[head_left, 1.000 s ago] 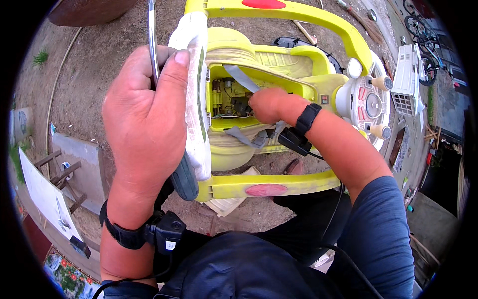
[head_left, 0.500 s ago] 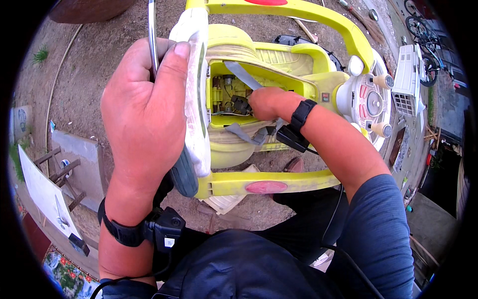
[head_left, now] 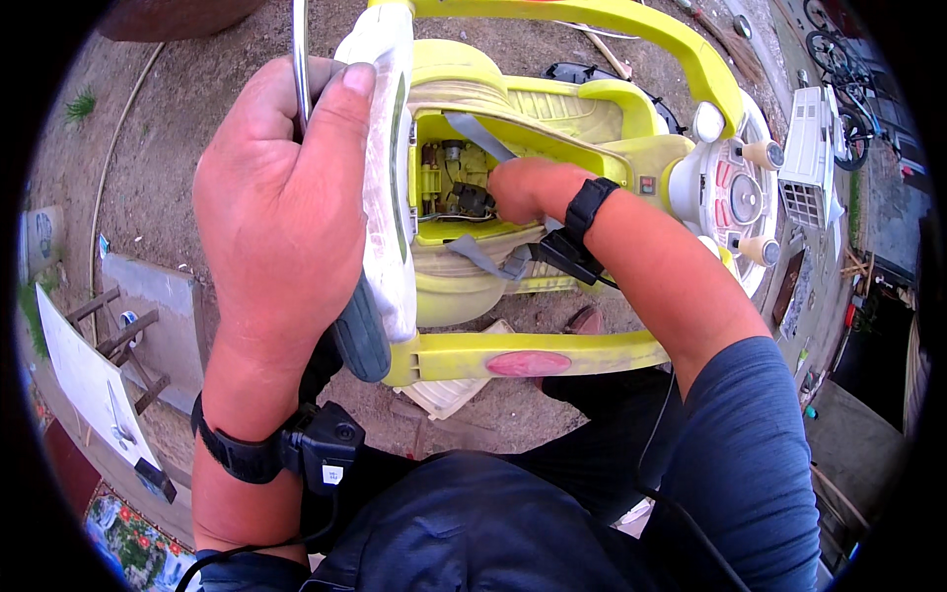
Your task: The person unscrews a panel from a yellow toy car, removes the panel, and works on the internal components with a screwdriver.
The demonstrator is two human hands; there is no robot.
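A yellow ride-on toy car (head_left: 538, 357) lies before me, its body compartment (head_left: 449, 233) uncovered. My left hand (head_left: 281, 197) is closed round what looks like a screwdriver (head_left: 363, 340): a chrome shaft rises above the fist and a dark grey handle end shows below. That fist is against the white edge panel (head_left: 393, 178) of the car. My right hand (head_left: 518, 190) reaches into the compartment beside a black block-shaped part (head_left: 472, 199) with wires; its fingertips are hidden. Grey straps (head_left: 475, 259) hang over the compartment's sides.
On the right is the car's white steering console (head_left: 742, 202) with two knobbed handles. A white slatted plastic case (head_left: 807, 163) and a bicycle (head_left: 848, 94) stand farther off. To the left are a white board (head_left: 89, 385) and a grey panel with wooden legs (head_left: 158, 286).
My right hand has shifted slightly left and up in the picture. The car appears a little higher in view. My left hand keeps its grip.
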